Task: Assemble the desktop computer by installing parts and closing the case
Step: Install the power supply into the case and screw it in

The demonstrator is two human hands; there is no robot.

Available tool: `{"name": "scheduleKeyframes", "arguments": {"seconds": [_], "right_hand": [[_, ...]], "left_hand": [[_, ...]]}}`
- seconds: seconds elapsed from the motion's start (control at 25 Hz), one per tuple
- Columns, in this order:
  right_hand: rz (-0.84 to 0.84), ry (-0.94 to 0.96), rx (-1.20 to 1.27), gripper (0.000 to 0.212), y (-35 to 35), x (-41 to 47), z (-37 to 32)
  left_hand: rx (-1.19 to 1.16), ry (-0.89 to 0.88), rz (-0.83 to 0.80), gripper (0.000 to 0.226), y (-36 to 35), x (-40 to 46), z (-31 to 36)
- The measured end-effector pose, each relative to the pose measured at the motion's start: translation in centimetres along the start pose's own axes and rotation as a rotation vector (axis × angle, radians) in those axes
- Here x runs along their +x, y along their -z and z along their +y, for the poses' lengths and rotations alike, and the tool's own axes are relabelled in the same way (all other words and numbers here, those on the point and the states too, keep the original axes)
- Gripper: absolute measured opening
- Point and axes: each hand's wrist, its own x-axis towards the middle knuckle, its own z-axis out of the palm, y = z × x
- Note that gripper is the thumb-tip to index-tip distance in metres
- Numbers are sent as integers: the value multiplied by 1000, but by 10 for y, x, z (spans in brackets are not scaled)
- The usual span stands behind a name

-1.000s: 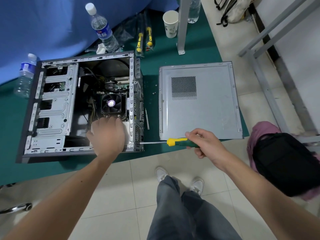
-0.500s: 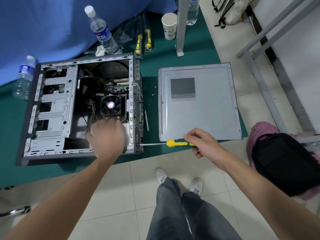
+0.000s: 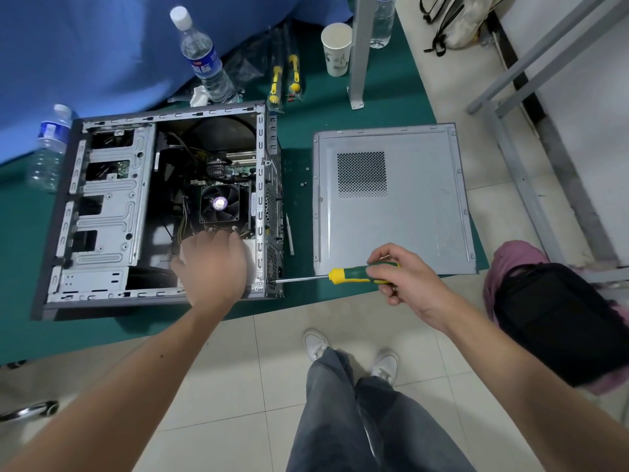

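A green mat (image 3: pixel 340 131) covers pale floor tiles; on it the open computer case (image 3: pixel 102 206) lies on its side at the left, its removed side panel (image 3: pixel 418 212) flat near the mat's right edge. Your left hand (image 3: pixel 212 267) reaches into the case's near corner, palm down over a pale component; what the fingers do is hidden. Your right hand (image 3: pixel 405 277) grips the green-and-yellow screwdriver (image 3: pixel 350 275), tip against the case's rear wall. Two water bottles (image 3: pixel 204 59), a paper cup (image 3: pixel 337 49) and packaged screwdrivers (image 3: pixel 284 76) stand along the far edge; a dark bag (image 3: pixel 561 318) sits beside your right arm.
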Motion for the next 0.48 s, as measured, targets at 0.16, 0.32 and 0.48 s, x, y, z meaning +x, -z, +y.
{"name": "scheduleKeyframes", "arguments": {"seconds": [0.16,0.32,0.48], "right_hand": [[33,-49,-170,28,-4,1,-1],[4,31,25,8,-1,1,0],[98,10,-172,31,-10,2,0]], "left_hand": [[3,1,7,43,-1,0,0],[-4,4,14,42,-1,0,0],[4,7,12,42,-1,1,-1]]}}
